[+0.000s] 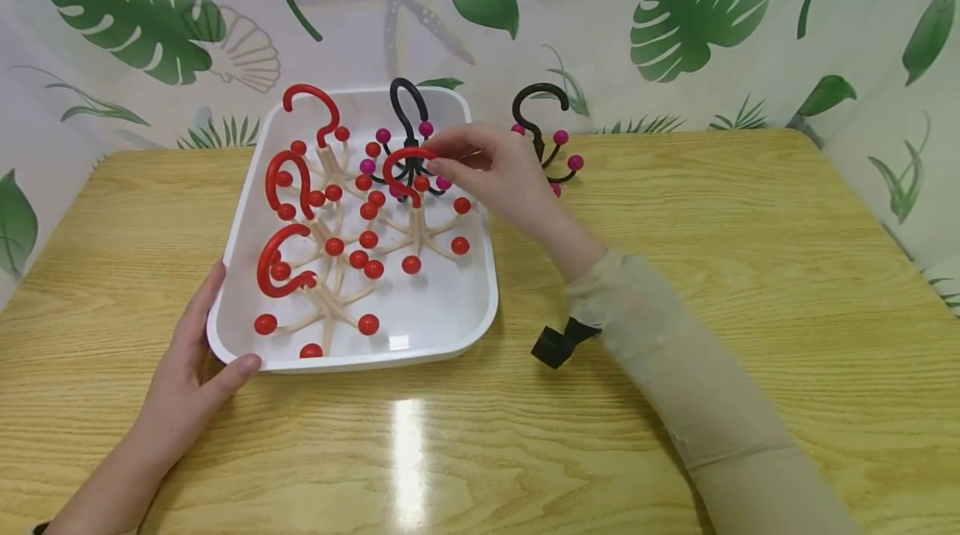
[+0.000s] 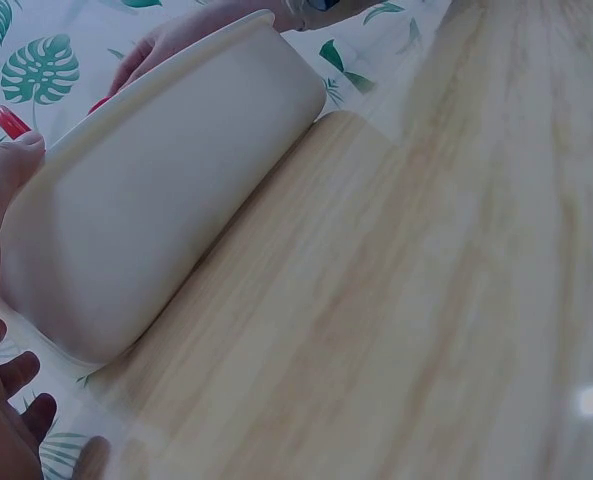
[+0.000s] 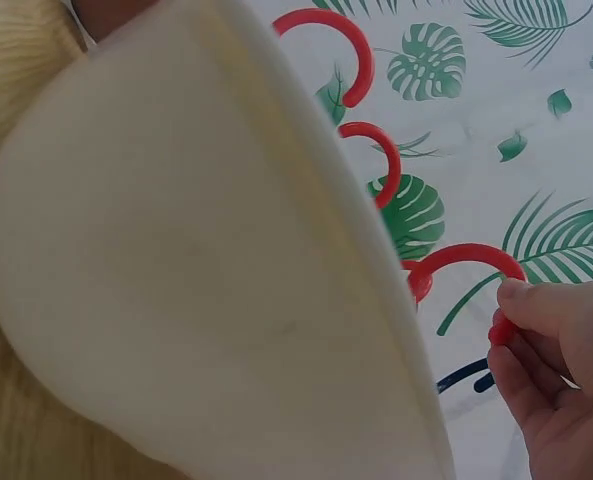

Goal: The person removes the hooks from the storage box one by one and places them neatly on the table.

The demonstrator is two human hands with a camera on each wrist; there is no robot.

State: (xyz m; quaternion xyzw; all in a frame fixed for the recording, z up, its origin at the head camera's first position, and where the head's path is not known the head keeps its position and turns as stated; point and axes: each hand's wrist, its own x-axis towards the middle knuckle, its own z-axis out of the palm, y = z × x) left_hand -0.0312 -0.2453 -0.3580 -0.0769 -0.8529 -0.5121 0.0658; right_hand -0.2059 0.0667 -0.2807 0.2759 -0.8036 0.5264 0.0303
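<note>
My right hand (image 1: 495,172) pinches the red hooked handle of a claw massager (image 1: 417,222) between thumb and fingers. Its beige legs end in red balls and stand over the right side of the white tray (image 1: 420,356). In the right wrist view, the same right hand (image 3: 566,370) grips the end of the red hook (image 3: 466,255). My left hand (image 1: 183,377) holds the tray's front left corner, thumb at the rim and fingers along the outer side. Several more red-handled massagers (image 1: 326,302) fill the tray's left side. A black massager (image 1: 411,139) with pink balls stands at its back.
Another black massager (image 1: 538,143) with pink balls is on the wooden table (image 1: 720,293), right of the tray's back corner. A black strap end (image 1: 553,347) hangs from my right sleeve. A leaf-printed backdrop (image 1: 562,10) rises behind the table.
</note>
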